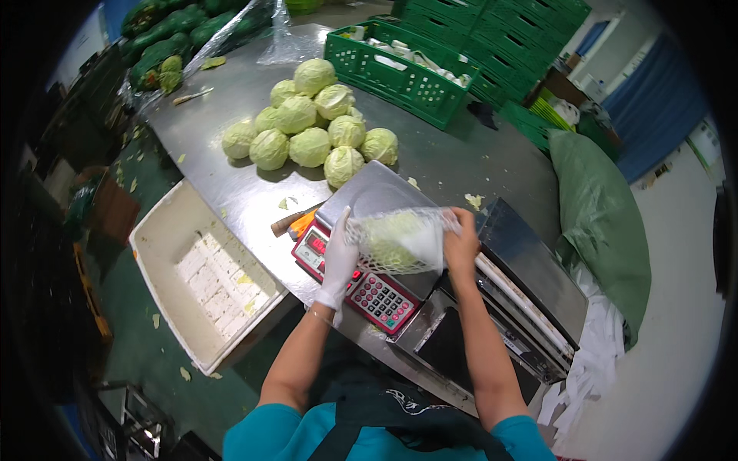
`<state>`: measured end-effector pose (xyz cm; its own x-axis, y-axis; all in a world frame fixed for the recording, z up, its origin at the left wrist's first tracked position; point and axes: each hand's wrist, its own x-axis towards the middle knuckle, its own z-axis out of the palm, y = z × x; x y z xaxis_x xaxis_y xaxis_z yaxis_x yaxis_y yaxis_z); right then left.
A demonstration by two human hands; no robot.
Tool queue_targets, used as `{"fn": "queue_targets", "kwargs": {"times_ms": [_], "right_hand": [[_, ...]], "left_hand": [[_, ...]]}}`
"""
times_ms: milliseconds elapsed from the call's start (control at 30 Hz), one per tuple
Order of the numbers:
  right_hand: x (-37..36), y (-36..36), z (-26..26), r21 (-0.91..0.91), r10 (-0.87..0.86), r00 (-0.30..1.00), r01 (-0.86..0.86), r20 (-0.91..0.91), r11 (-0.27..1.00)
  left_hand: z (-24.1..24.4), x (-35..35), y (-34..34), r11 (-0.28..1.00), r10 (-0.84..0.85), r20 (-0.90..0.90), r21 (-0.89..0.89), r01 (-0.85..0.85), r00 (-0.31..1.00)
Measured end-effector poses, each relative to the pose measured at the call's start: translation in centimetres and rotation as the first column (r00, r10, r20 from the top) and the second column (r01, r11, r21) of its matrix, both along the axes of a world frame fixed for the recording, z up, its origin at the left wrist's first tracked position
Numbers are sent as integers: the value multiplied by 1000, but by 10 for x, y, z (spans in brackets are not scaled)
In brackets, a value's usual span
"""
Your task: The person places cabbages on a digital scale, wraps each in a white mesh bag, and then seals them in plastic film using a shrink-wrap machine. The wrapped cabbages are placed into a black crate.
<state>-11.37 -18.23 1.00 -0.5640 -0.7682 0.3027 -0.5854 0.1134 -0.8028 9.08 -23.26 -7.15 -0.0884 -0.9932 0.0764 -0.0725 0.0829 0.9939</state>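
A pale green cabbage (392, 239) sits inside a white foam mesh net (375, 265), held above the weighing scale. My left hand (341, 262), in a white glove, grips the net's left end beside the scale's lit display. My right hand (461, 245), bare, pinches the other end, where a patch of white film or label (429, 245) covers part of the cabbage. Beneath lies the digital scale's steel plate (375, 187), with its red-framed keypad (383, 302) toward me. Whether the cabbage touches the plate is hard to tell.
Several cabbages (311, 138) are piled beyond the scale on the steel table (202, 132). A knife (282, 225) lies left of the scale, a wrapping machine (530, 276) right. A white foam box (158, 230) stands at left, a green crate (398, 86) behind.
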Motion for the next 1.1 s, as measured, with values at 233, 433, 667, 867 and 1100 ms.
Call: {"fn": "queue_targets", "kwargs": {"times_ms": [233, 433, 667, 867, 1100], "right_hand": [[-4, 9, -33, -17, 50, 899, -47, 435, 999], [-23, 98, 63, -131, 261, 455, -298, 851, 946], [-105, 204, 65, -119, 102, 530, -2, 842, 993], [-174, 233, 94, -256, 76, 633, 199, 770, 946], [-303, 257, 43, -61, 0, 927, 24, 375, 998]], "left_hand": [[2, -34, -5, 725, -64, -812, 362, 586, 581], [4, -47, 96, 263, 202, -967, 208, 942, 157], [96, -131, 105, 568, -260, -868, 216, 794, 422], [139, -270, 126, 513, -724, 17, -654, 556, 689], [111, -351, 102, 332, -941, 9, -169, 928, 338]]}}
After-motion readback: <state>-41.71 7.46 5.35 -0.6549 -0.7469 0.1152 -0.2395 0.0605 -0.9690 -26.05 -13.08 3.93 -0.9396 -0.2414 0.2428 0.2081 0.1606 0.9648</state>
